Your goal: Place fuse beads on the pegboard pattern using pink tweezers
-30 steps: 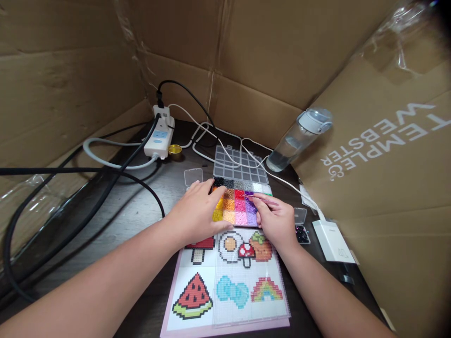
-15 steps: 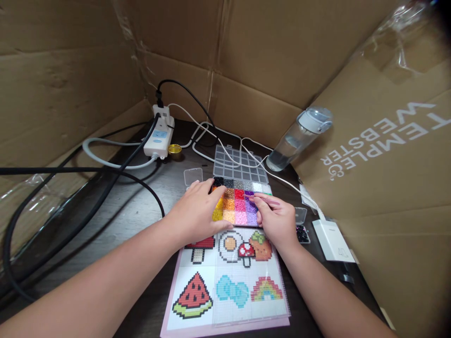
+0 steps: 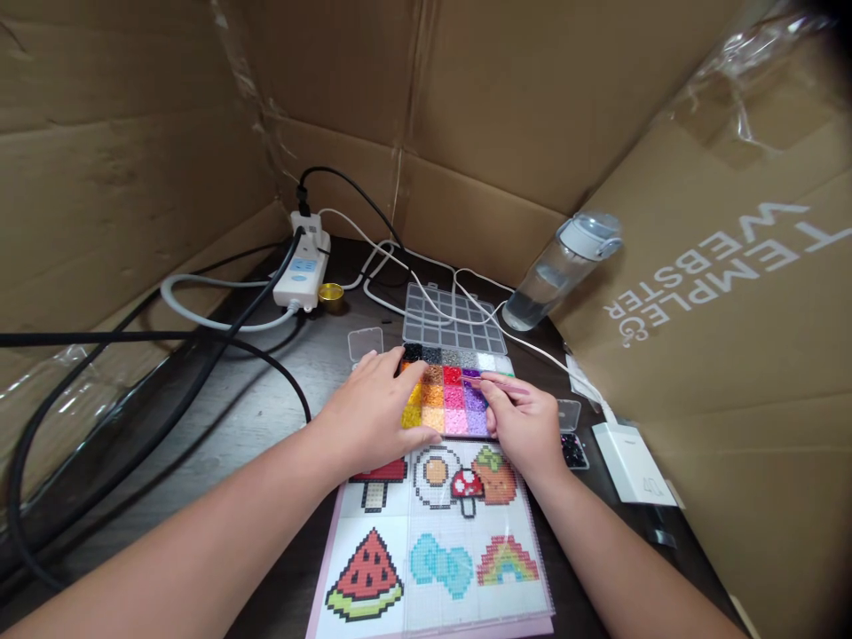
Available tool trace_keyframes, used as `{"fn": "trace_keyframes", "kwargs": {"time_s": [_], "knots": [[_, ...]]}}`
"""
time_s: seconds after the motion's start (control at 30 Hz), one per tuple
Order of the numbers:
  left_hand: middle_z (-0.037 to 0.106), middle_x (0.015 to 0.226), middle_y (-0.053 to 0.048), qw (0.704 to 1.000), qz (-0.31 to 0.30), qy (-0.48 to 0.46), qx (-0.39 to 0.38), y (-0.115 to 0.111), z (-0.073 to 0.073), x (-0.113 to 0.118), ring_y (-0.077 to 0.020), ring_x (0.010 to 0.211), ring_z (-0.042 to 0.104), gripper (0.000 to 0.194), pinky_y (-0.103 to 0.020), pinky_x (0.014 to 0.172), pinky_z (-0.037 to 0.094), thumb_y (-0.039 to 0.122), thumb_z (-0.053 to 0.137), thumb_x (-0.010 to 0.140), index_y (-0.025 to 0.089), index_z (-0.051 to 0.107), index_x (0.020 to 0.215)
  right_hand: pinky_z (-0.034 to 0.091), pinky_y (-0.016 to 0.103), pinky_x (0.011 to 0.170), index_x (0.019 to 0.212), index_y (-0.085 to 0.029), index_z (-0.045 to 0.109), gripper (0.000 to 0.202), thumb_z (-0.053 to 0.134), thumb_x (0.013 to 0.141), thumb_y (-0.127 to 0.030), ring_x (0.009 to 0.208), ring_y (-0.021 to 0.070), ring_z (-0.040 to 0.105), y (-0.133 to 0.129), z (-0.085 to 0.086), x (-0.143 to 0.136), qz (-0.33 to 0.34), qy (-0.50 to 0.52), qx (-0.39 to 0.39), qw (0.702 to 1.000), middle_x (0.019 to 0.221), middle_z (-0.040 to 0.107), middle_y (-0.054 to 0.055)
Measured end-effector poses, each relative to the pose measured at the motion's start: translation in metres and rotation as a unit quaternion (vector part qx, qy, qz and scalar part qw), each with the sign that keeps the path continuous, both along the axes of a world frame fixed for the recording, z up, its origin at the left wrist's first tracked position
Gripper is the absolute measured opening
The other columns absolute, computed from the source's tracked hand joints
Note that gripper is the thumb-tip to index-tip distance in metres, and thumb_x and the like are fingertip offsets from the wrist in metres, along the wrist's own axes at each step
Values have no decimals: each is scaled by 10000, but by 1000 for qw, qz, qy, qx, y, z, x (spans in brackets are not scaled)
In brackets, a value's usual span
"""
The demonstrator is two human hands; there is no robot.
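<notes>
Support surface: dark wood-grain tabletop (image 3: 266,408). Far left: white power strip (image 3: 302,280), with a gold cup (image 3: 331,306) just beside it. Black cables (image 3: 206,364) and a grey cable (image 3: 169,288) run across the left side. Centre: bead case (image 3: 469,436), lid opened away; pattern sheet (image 3: 392,541) directly in front. Right: water bottle (image 3: 542,288) at the rear; small box (image 3: 580,468) of dark pieces; white charger (image 3: 635,466), apparently resting near the edge, though its base is hard to see.

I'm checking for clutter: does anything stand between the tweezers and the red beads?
Nothing visible does. The right hand points the tweezers at the uncovered red beads; contact is too small to tell. The left hand is over the left side of the box, and the open lid lies behind.
</notes>
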State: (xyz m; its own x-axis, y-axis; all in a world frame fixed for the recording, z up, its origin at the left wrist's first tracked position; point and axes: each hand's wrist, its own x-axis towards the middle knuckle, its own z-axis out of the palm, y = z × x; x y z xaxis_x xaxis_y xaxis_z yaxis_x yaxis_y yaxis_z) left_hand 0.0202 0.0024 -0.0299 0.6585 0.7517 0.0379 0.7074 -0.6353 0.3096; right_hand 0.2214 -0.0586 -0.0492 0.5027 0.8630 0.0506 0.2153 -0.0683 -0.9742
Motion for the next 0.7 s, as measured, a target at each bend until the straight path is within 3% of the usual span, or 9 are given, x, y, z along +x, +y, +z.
{"fn": "trace_keyframes", "kwargs": {"time_s": [0.7], "knots": [[447, 1503, -272, 1000, -1, -17, -10, 0, 1, 1, -432, 1425, 388, 862, -590, 1184, 269, 625, 728, 745, 125, 518, 1415, 397, 247, 411, 868, -136, 777, 265, 735, 770, -379, 375, 109, 472, 0, 1, -1, 2, -1, -9, 1000, 418, 570, -30]]}}
